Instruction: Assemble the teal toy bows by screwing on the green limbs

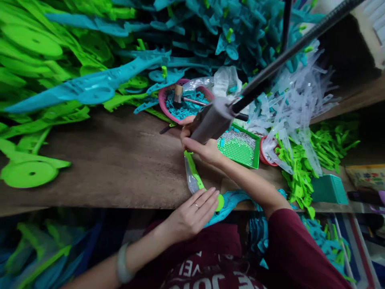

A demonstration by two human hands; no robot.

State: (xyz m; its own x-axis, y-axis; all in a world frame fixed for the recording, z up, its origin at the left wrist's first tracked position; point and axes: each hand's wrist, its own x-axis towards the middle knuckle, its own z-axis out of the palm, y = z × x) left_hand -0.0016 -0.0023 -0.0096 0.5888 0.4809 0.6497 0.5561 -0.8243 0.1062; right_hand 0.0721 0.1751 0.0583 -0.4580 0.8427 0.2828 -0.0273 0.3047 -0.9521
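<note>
My right hand (210, 152) wraps its fingers round a grey power screwdriver (212, 120), whose upper end joins a dark slanting arm. The driver's tip is hidden behind the hand. Just below it, a bright green plastic part (197, 174) with a clear plastic piece (191, 180) along its left side lies on the wooden bench. My left hand (192, 212), with a ring and a bangle, holds the lower end of this part, its fingers close together over it; the thumb is hidden. A round green end shows past the fingertips, beside a blue plastic part (233, 198).
Beyond my hands are a pink basket (163, 105) of small blue pieces, a hammer (178, 94) and a green tray (256, 152) of small metal pieces. Green parts (33, 40), blue parts (210, 24) and clear parts (294, 96) pile up around the bench (120, 160).
</note>
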